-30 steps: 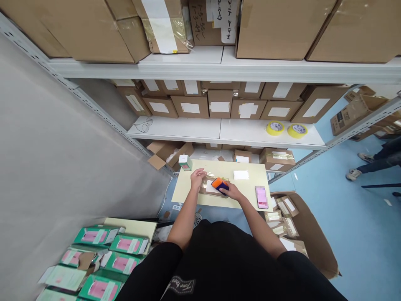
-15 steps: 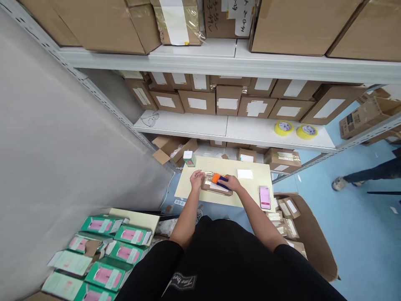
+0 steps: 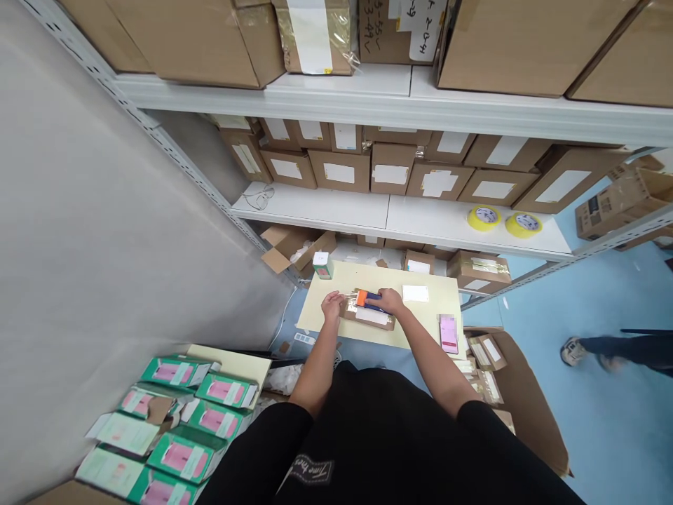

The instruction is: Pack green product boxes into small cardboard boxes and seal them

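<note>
A small brown cardboard parcel point(image 3: 386, 323) with a white label lies on the cream tabletop point(image 3: 318, 319) in front of me. Over its top, my right hand point(image 3: 390, 301) grips an orange and dark-blue tape dispenser point(image 3: 364, 299). At the parcel's left end, my left hand point(image 3: 332, 306) has its fingers pinched together at a shiny strip of clear tape point(image 3: 349, 296) that runs toward the dispenser's orange end. The label is partly covered by the dispenser.
A white label sheet point(image 3: 415, 293), a phone point(image 3: 449, 334) and a small green-white box point(image 3: 322, 265) are on the table. Shelves point(image 3: 326, 210) with boxes and yellow tape rolls point(image 3: 484, 217) rise behind. A carton of parcels point(image 3: 531, 393) stands right; green boxes point(image 3: 184, 456) lie left. A person's leg point(image 3: 620, 345) shows far right.
The dispenser now lies more level over the parcel, and the tape strip by my left hand shows more clearly. The view has shifted slightly. The other person's leg has moved.
</note>
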Tool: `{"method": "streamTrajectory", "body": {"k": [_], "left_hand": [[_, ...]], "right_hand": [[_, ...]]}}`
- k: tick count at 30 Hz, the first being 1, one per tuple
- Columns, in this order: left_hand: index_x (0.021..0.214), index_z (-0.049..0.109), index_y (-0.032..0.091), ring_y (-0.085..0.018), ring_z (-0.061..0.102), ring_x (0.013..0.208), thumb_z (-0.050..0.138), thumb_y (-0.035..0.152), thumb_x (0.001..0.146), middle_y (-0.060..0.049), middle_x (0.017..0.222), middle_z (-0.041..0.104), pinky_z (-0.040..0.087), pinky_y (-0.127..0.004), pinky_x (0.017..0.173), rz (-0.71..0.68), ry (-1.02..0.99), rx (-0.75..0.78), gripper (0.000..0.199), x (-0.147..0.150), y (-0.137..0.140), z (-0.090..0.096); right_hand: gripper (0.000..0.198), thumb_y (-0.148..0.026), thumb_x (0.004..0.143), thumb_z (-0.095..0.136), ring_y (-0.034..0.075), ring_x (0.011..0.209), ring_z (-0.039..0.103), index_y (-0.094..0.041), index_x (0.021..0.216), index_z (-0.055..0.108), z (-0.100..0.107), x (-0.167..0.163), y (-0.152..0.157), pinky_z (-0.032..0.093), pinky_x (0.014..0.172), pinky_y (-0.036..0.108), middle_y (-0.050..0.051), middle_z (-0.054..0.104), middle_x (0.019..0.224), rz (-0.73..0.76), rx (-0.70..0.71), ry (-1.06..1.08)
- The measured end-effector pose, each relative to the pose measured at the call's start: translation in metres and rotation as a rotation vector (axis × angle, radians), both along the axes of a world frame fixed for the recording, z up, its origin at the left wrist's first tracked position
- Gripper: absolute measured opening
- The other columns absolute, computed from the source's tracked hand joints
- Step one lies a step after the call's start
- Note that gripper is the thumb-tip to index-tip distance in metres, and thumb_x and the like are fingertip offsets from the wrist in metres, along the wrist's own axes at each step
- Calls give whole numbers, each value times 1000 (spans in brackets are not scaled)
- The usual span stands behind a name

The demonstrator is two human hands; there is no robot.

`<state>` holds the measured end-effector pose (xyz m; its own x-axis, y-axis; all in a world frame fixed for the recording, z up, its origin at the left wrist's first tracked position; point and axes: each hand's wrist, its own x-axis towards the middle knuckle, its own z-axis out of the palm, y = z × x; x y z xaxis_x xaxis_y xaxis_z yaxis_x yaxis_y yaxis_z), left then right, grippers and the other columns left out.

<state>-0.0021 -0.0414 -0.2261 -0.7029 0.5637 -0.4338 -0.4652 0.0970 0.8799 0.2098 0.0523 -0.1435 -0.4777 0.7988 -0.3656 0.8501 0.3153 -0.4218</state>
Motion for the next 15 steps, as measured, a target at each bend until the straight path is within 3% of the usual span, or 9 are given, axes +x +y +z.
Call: {"method": "streamTrajectory", "body": {"k": [7,15], "left_hand": [[79,70,16,-22,72,75,86,20,56,-8,76,75,55,-33,70,76,37,-40,28,-4,1,-8],[73,69,17,-18,71,68,82,15,55,-5,70,74,58,-33,71,79,11,-82,22,-5,3,-20]], "right_hand": [[65,-85,82,63,25,99,71,-22,95,76,3,-8,4,39,66,26,9,79,102,32,4,-47],[64,-84,80,65,24,97,71,-23,97,76,-2,-9,10,40,66,26,8,79,103,60,-18,-66]]}}
